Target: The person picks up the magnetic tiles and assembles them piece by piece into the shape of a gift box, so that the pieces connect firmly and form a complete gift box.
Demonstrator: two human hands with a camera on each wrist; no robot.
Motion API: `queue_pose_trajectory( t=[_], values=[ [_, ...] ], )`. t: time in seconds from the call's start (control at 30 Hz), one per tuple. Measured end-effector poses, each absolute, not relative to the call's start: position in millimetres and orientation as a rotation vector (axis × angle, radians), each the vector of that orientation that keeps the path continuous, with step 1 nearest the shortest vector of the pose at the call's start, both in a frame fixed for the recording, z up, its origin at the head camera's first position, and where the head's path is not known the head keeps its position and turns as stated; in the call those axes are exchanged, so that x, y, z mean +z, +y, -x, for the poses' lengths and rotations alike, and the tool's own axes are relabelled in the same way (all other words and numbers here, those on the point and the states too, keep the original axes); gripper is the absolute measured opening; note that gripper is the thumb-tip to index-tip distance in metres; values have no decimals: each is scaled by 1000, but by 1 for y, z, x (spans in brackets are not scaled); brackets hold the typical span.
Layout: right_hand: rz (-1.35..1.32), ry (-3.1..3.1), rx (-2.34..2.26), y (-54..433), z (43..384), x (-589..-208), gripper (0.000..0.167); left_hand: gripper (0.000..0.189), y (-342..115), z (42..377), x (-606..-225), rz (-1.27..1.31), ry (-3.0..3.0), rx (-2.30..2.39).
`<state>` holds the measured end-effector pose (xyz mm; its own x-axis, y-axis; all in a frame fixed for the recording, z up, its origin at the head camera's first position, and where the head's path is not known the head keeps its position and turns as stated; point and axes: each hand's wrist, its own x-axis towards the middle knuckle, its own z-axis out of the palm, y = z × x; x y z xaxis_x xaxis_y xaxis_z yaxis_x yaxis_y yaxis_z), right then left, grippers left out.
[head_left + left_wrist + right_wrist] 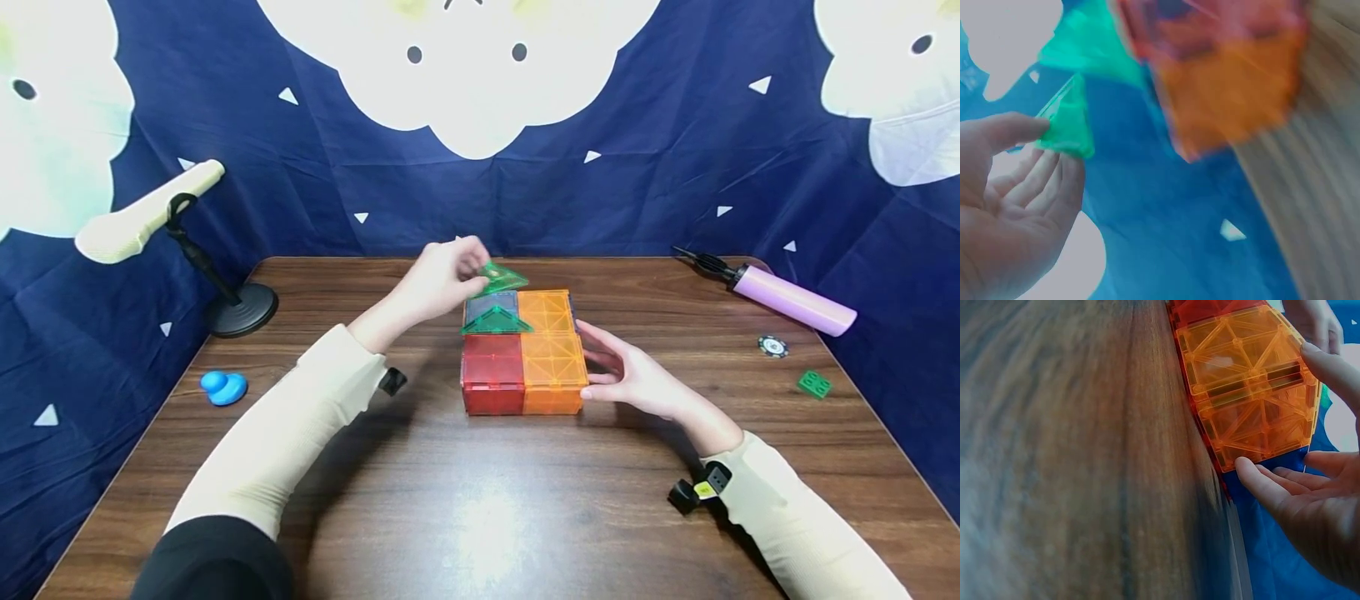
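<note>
A box-like build of translucent magnetic tiles [553, 360] stands mid-table, with red and orange squares in front and blue and orange squares behind. One green triangular tile [497, 322] is on its top at the left. Above the back left of the build, my left hand [448, 279] pinches another green triangular tile [1071, 122] between thumb and fingers. My right hand [637, 375] rests against the build's right side with fingers extended, fingertips touching the orange tiles [1254, 419]. The left wrist view is blurred.
On the left are a blue rubber duck [223, 387] and a black stand [242, 310] holding a cream sleeve-like object [150, 212]. A purple hand pump [795, 300], a poker chip [772, 347] and a green toy brick [814, 384] lie at the right. A blue curtain [420, 208] hangs behind the table.
</note>
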<state>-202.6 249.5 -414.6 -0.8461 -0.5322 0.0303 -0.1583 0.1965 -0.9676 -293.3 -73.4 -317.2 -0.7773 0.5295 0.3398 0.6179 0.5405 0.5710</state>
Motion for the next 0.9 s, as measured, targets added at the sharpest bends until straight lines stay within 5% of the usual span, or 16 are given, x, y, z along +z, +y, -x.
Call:
queue_pose_trajectory(
  t=[0.37,0.9],
  values=[
    [668,2128,-1730,250,203,-415,97,12,-13,290,-312,1314,-2792,-884],
    [676,2121,-1739,250,203,-414,96,13,-6,286,-329,1333,-2796,-874]
  ],
)
